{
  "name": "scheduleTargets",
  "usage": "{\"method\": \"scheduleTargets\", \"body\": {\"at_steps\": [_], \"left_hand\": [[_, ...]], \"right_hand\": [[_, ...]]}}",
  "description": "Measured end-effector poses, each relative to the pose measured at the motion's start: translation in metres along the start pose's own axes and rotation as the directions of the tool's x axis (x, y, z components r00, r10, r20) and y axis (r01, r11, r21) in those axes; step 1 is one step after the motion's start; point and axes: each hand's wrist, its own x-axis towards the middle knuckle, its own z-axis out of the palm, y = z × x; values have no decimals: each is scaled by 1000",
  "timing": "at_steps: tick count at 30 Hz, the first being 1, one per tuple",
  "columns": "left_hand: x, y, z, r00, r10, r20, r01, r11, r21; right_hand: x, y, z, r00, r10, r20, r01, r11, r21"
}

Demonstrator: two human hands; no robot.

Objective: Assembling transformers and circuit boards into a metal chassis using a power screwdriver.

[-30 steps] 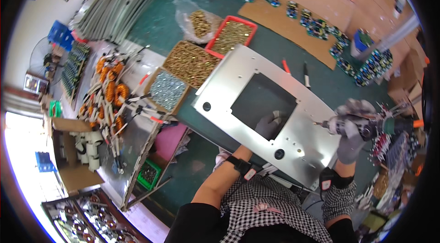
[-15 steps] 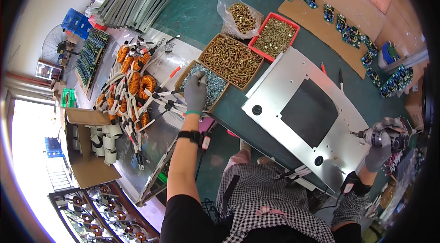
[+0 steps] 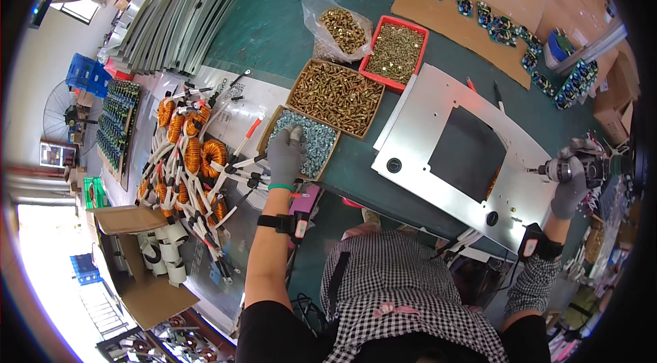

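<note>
Cardboard tray of silver screws: near left, open, flat on the bench. Electric screwdriver: far right, lying roughly horizontal, bit toward grey metal panel, which lies flat mid-right.

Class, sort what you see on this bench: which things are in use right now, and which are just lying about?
In use:
left hand in the box of silver screws
right hand holding the power screwdriver
metal panel

Lying about:
copper coils with white leads
red tray of brass screws
circuit boards
</note>
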Motion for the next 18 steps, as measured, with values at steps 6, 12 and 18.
{"method": "scheduleTargets", "body": {"at_steps": [6,12,18], "left_hand": [[-6,10,-20,833,-365,415,551,489,-676],[-74,21,11,517,-333,789,743,631,-221],[-129,60,153,540,554,634,-784,605,140]], "right_hand": [[0,-8,8,999,46,18,-47,999,18],[-1,-11,19,998,-20,-55,22,999,40],[-2,-15,30,979,3,-206,-4,1000,-8]]}}
